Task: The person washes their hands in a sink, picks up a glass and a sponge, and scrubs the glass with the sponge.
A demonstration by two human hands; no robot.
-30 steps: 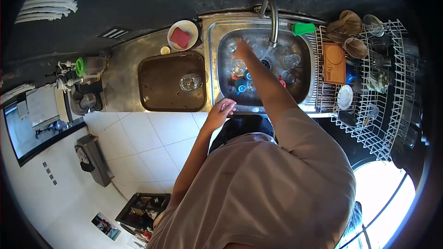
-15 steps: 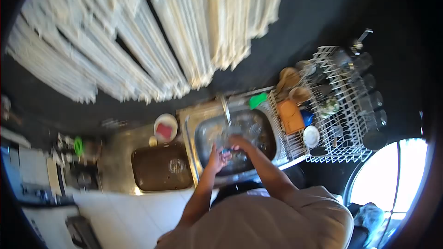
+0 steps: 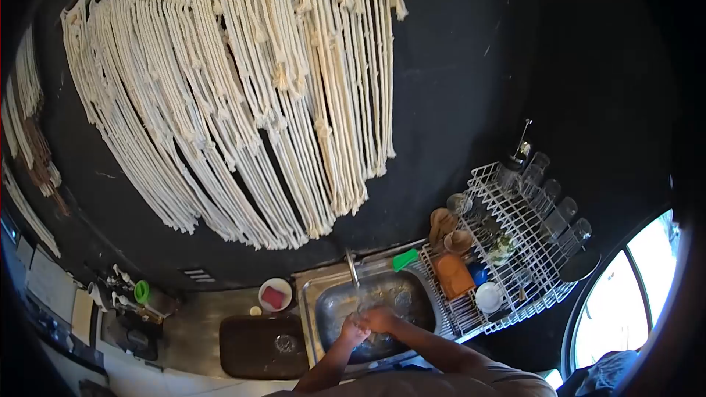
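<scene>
Both hands are over the steel sink, close together below the tap. My left hand is at the left, its fingers curled near a small clear item that is too small to make out. My right hand meets it from the right, fingers bent inward and partly hidden. Clear glassware lies in the sink to the right of the hands. Left of the sink, a brown tray holds a clear glass item.
A white bowl with a red sponge stands behind the tray. A green cloth lies at the sink's back right. The white dish rack holds cups and glasses. Cream rope hangings cover the wall.
The view has tilted up towards the wall. My left hand has moved from the sink's front edge into the sink, and my right hand has come back to meet it.
</scene>
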